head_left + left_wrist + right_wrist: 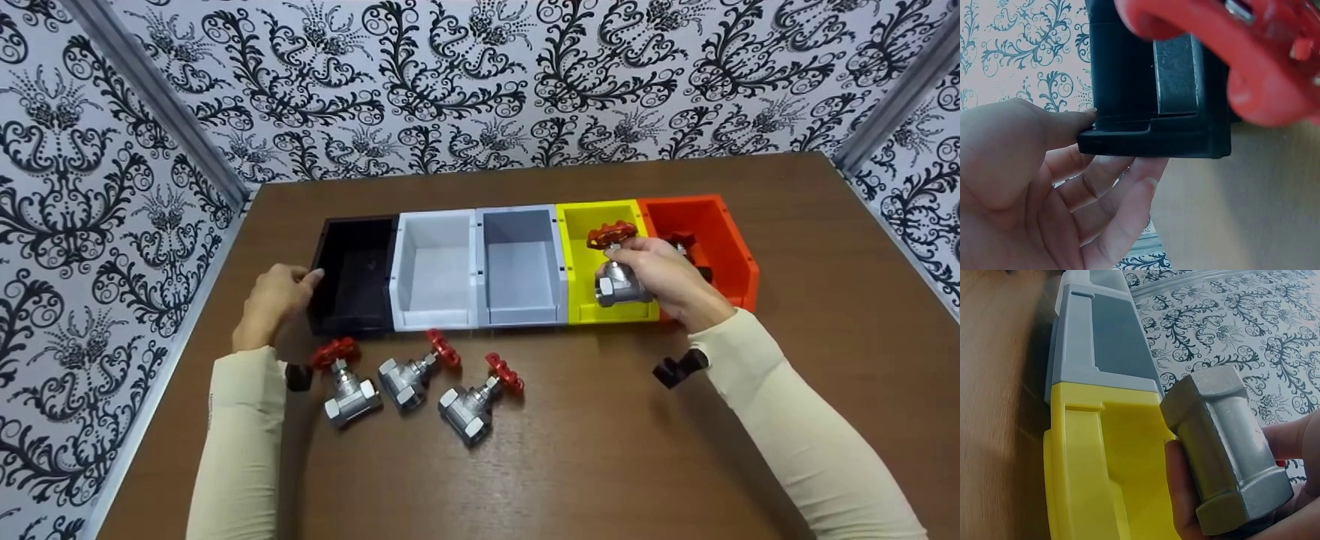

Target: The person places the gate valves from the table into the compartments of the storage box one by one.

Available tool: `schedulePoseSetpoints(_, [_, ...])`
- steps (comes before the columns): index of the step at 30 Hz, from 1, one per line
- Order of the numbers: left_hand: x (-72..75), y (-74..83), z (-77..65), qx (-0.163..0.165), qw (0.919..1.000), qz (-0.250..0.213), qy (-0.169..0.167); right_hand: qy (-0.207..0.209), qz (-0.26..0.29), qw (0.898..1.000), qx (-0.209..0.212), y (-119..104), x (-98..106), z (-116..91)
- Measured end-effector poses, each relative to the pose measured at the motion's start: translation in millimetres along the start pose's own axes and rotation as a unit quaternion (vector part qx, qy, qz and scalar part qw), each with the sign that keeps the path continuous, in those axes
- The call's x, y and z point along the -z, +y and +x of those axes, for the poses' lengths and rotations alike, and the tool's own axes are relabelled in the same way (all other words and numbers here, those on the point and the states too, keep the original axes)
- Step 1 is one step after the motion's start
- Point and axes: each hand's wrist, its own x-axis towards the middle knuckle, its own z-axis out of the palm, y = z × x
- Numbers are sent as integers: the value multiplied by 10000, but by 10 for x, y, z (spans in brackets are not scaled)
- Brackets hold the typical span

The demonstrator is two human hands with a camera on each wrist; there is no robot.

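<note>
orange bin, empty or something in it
Not empty: the head view shows a red-handwheel valve inside, partly hidden by the right hand.

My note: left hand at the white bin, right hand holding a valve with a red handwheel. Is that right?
Not quite: the left hand is at the black bin, not white, as the left wrist view shows. The right hand does hold a valve with a red handwheel.

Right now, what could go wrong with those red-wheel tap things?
The right hand holds a metal valve above the yellow bin; it could slip and bang down. The left hand grips the black bin; pulling it forward might knock the nearest valve on the table.
</note>
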Motion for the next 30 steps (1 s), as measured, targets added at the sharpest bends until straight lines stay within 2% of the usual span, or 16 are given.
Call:
schedulePoseSetpoints(6, [8, 1, -3, 15, 10000, -20, 20, 66, 150, 9997, -165, -7, -42, 54])
schedulePoseSetpoints(14, [-4, 1, -6, -161, 9996, 98, 187, 99, 79, 9999, -30, 0, -87, 106])
schedulePoseSetpoints(30, [-8, 5, 8, -91, 9999, 7, 109, 409, -91, 9986, -332, 53, -123, 249])
